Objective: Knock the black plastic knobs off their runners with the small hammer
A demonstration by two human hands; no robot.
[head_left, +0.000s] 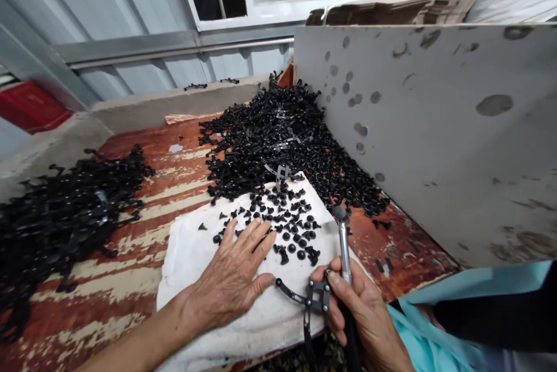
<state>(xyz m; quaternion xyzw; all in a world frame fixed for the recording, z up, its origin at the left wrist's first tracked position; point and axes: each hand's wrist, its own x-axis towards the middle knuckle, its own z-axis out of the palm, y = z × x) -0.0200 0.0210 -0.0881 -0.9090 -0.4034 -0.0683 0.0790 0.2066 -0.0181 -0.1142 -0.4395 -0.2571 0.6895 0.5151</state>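
Note:
My left hand (243, 264) lies palm down with its fingers spread on a white cloth (187, 285). Its fingertips touch the near edge of a scatter of small black mushroom-shaped rubber pieces (300, 238). My right hand (361, 302) is closed around a ratchet wrench (343, 244), its silver shaft and round head pointing away from me and its black handle in the palm. Between thumb and fingers the same hand also grips a black jointed linkage (311, 296), with a small square frame and curved arms. One arm's tip reaches close to my left thumb.
A large heap of black parts (270, 134) stands behind the cloth, with several linkages lying on it. Another pile of black linkages (78, 203) sits at left on the worn red-brown tabletop (174, 157). A grey spotted board (426, 128) walls off the right side.

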